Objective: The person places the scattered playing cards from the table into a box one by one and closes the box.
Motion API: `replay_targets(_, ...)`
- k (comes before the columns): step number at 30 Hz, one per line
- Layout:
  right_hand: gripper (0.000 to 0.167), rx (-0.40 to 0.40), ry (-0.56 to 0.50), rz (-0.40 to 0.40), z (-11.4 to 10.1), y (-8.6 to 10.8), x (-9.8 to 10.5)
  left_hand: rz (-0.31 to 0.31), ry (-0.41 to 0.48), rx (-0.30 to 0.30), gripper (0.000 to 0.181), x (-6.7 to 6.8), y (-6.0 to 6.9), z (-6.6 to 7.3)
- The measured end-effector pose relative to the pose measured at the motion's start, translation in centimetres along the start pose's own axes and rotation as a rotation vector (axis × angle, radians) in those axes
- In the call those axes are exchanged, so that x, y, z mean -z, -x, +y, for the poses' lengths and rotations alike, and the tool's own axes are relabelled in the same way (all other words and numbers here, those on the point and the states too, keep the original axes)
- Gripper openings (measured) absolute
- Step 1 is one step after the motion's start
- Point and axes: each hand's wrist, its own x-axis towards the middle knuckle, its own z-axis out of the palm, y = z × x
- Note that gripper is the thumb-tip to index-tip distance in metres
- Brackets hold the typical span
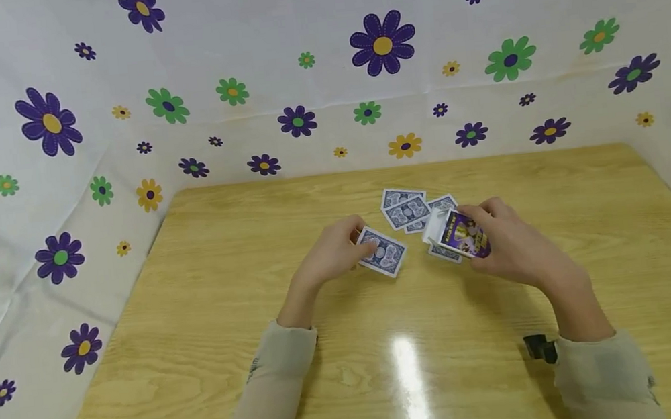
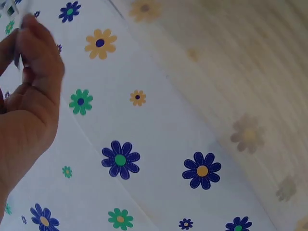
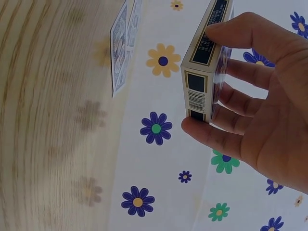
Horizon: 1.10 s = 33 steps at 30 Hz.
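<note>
Between thumb and fingers, the left hand (image 1: 335,250) pinches a blue-backed playing card or small stack (image 1: 383,252), face down above the table. The right hand (image 1: 511,246) grips a purple card box (image 1: 464,234), its white flap open toward the left. In the right wrist view the right hand (image 3: 269,101) has its thumb on the side of the box (image 3: 197,94) and its fingers round the other side. The left wrist view shows the left hand (image 2: 33,91) at the left edge, the card mostly out of frame. Several cards (image 1: 407,211) lie face down beyond the box.
The wooden table (image 1: 212,316) is bounded at the back and sides by white cloth (image 1: 295,38) with printed flowers. One card (image 1: 445,253) lies partly under the box. A small black object (image 1: 539,348) is at the right sleeve's cuff.
</note>
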Motion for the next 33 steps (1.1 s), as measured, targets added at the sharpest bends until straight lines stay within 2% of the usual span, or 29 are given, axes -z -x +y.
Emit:
replay_targets(4, 0.079, 0.017, 0.018, 0.015, -0.2, -0.3, -0.3, 0.051, 0.155, -0.011, 0.034, 1.1, 0.1, 0.6)
replay_targets(10, 0.077, 0.047, 0.023, 0.010, -0.6, -0.3, -0.7, 0.111, 0.305, -0.117, 0.017, 2.0, 0.5, 1.1)
replay_targets(16, 0.080, 0.078, -0.021, 0.045, -1.5, -1.6, 0.0, 0.164, 0.451, -0.218, 0.026, 3.8, 0.6, 1.9)
replay_targets(19, 0.081, 0.098, -0.034, 0.070, -2.1, -2.5, 0.5, 0.167, 0.466, -0.282, 0.029, 4.7, 0.7, 2.4)
replay_targets(21, 0.081, 0.115, -0.042, 0.069, -2.7, -2.9, 0.9, 0.184, 0.476, -0.294, 0.028, 4.9, 1.0, 2.5)
replay_targets(23, 0.082, 0.106, -0.046, 0.073, -2.8, -2.8, 1.4, 0.193, 0.482, -0.303, 0.027, 4.5, 0.9, 2.9)
replay_targets(27, 0.082, 0.098, -0.028, 0.070, -2.8, -2.2, 1.6, 0.221, 0.504, -0.262, 0.038, 3.7, 0.8, 3.2)
replay_targets(33, 0.079, 0.116, 0.035, 0.069, -2.0, -1.7, 0.9, 0.270, 0.411, -0.212, 0.057, 2.8, 0.6, 3.1)
